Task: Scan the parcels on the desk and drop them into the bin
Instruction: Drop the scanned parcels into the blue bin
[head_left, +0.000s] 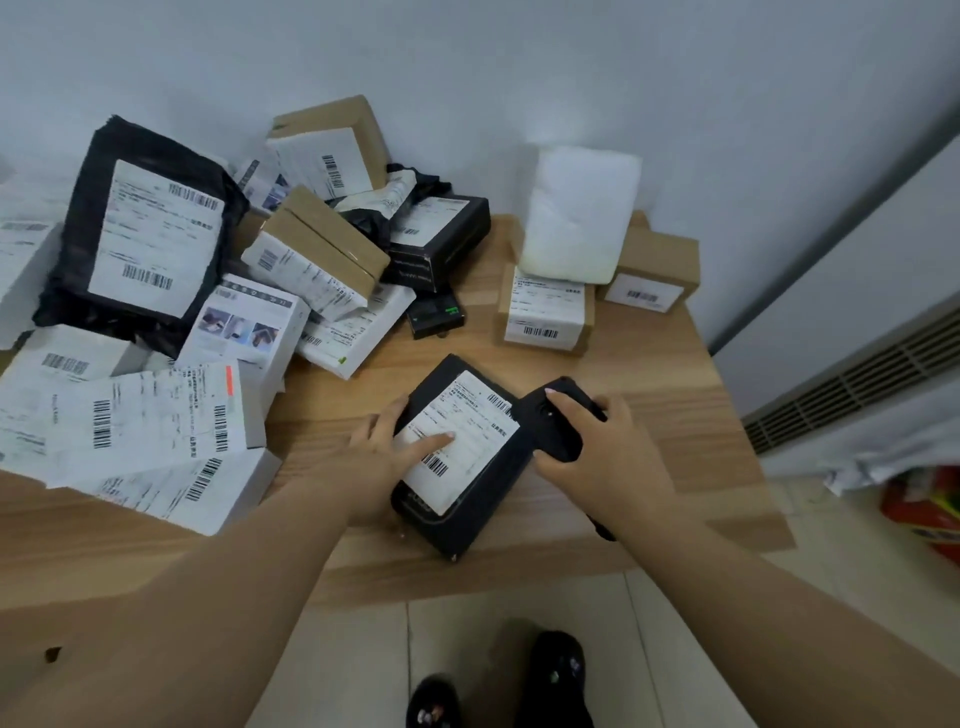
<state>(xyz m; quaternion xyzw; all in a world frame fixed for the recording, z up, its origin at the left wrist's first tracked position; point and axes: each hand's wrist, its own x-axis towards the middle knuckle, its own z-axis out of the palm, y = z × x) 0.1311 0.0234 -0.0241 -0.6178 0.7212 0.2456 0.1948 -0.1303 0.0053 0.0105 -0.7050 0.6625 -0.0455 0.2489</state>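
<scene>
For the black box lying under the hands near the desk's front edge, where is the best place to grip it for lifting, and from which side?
Probably across the black box by its two long edges, coming from its left side, where the left hand already rests. It lies flat and slim, and the scanner in the right hand crowds its right side.

I count three plain brown cardboard boxes (545, 312) standing apart at the desk's far right, and one white padded mailer (576, 213) on top of them. I see two black cartons with white labels (457, 457) and one black poly bag (140, 234). The heaped white boxes (244, 322) overlap too much to count.
</scene>
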